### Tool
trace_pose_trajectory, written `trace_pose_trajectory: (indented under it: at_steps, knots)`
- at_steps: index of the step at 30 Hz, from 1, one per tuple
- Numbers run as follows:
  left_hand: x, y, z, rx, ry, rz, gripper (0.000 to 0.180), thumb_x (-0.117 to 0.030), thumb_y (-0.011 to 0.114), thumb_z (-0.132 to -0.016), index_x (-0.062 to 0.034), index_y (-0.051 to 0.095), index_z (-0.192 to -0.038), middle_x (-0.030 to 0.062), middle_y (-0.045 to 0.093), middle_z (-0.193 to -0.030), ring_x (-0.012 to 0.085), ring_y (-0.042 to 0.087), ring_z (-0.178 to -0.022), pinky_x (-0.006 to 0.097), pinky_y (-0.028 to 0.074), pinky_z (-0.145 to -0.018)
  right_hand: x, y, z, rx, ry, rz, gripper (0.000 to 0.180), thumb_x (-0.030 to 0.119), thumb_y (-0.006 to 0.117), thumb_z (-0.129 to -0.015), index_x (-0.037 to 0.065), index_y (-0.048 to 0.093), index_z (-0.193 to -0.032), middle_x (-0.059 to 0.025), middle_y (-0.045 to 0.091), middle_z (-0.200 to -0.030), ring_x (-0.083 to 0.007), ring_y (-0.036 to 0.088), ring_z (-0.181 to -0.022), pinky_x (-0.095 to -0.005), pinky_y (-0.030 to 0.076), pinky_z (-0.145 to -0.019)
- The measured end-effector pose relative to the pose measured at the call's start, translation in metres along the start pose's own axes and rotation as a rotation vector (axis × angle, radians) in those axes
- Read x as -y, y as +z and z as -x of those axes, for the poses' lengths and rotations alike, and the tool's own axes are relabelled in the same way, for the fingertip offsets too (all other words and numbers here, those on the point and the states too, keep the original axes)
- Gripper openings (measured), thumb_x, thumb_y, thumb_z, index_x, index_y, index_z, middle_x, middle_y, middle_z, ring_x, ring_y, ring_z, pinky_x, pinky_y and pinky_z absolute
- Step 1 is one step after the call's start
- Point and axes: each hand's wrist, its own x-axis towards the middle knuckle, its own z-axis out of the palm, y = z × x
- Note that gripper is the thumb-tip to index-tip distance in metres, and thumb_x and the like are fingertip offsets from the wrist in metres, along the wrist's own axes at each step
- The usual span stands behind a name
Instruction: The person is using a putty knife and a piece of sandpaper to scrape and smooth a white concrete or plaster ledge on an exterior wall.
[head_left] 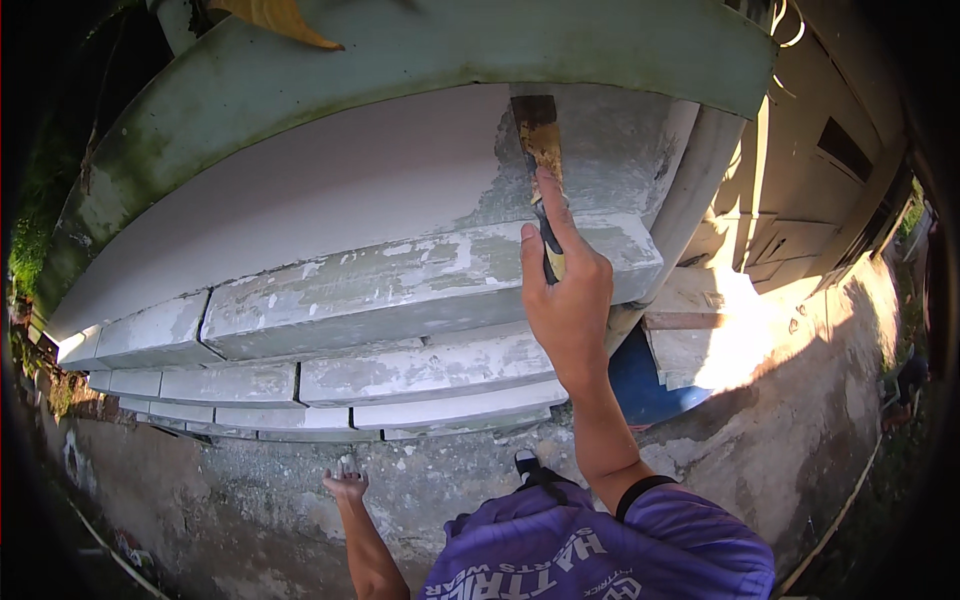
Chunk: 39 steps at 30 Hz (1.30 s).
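Note:
My right hand (569, 290) grips the handle of a putty knife (541, 150) with a worn, dark, yellow-stained blade. The index finger lies stretched along the tool. Its blade rests against the upper wall, where white paint (380, 165) meets a bare grey patch (610, 150). My left hand (347, 484) hangs low in front of the ledges, its fingers loosely bent and apart, pale at the tips. I see nothing held in it.
Stepped ledges (420, 290) with flaking white paint run below the wall. A greenish curved edge (420, 50) overhangs it, with a dry yellow leaf (280, 20) on top. At right are a pipe (700, 180), a blue object (650, 385) and sunlit boards (690, 345).

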Motion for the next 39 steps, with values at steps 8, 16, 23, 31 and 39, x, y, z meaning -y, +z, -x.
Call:
trace_pose_trajectory:
  at_steps: [8, 16, 23, 31, 39]
  knots:
    - [0.057, 0.093, -0.001, -0.900, 0.763, -1.271, 0.084, -0.056, 0.040, -0.094, -0.0115, 0.018, -0.162, 0.0110, 0.011, -0.171, 0.0267, 0.009, -0.156, 0.053, 0.012, -0.121, -0.009, -0.012, -0.004, 0.002, 0.004, 0.068, 0.056, 0.011, 0.065, -0.094, 0.020, 0.055, -0.147, -0.0165, 0.075, -0.093, -0.0314, 0.075, -0.079, -0.0402, 0.056, -0.068]
    - [0.047, 0.277, -0.004, -0.690, 0.654, -0.439, 0.084, -0.061, 0.036, -0.101, -0.0115, 0.010, -0.164, 0.0115, 0.008, -0.171, 0.0268, 0.006, -0.157, 0.047, 0.015, -0.124, -0.012, -0.015, -0.006, -0.009, 0.006, 0.060, 0.057, 0.011, 0.067, -0.092, 0.021, 0.055, -0.147, -0.0161, 0.075, -0.091, -0.0300, 0.075, -0.076, -0.0387, 0.056, -0.066]
    - [0.072, 0.377, 0.014, -0.594, 1.315, -1.147, 0.058, -0.028, 0.041, -0.108, 0.0020, 0.030, -0.157, 0.0224, 0.029, -0.162, 0.0340, 0.030, -0.149, 0.048, 0.022, -0.122, -0.019, -0.025, -0.012, -0.004, -0.031, 0.179, 0.055, 0.010, 0.067, -0.092, 0.022, 0.058, -0.145, -0.0103, 0.070, -0.076, -0.0239, 0.068, -0.061, -0.0361, 0.052, -0.057]
    - [0.028, 0.533, 0.007, 0.179, 1.703, -1.736, 0.031, -0.007, 0.057, -0.093, -0.0015, 0.070, -0.121, 0.0211, 0.065, -0.128, 0.0365, 0.062, -0.115, 0.043, 0.047, -0.099, 0.009, -0.015, -0.027, 0.006, 0.008, 0.152, 0.054, 0.010, 0.066, -0.093, 0.021, 0.058, -0.145, -0.0125, 0.072, -0.079, -0.0250, 0.070, -0.065, -0.0376, 0.054, -0.061]
    - [0.035, 0.525, -0.021, 0.276, 1.991, -1.695, 0.021, -0.011, 0.067, -0.076, -0.0071, 0.076, -0.095, 0.0138, 0.069, -0.105, 0.0325, 0.065, -0.100, 0.041, 0.047, -0.085, 0.006, -0.023, -0.024, 0.034, 0.011, 0.091, 0.051, 0.006, 0.063, -0.094, 0.016, 0.059, -0.144, -0.0195, 0.075, -0.108, -0.0319, 0.076, -0.086, -0.0363, 0.056, -0.075]
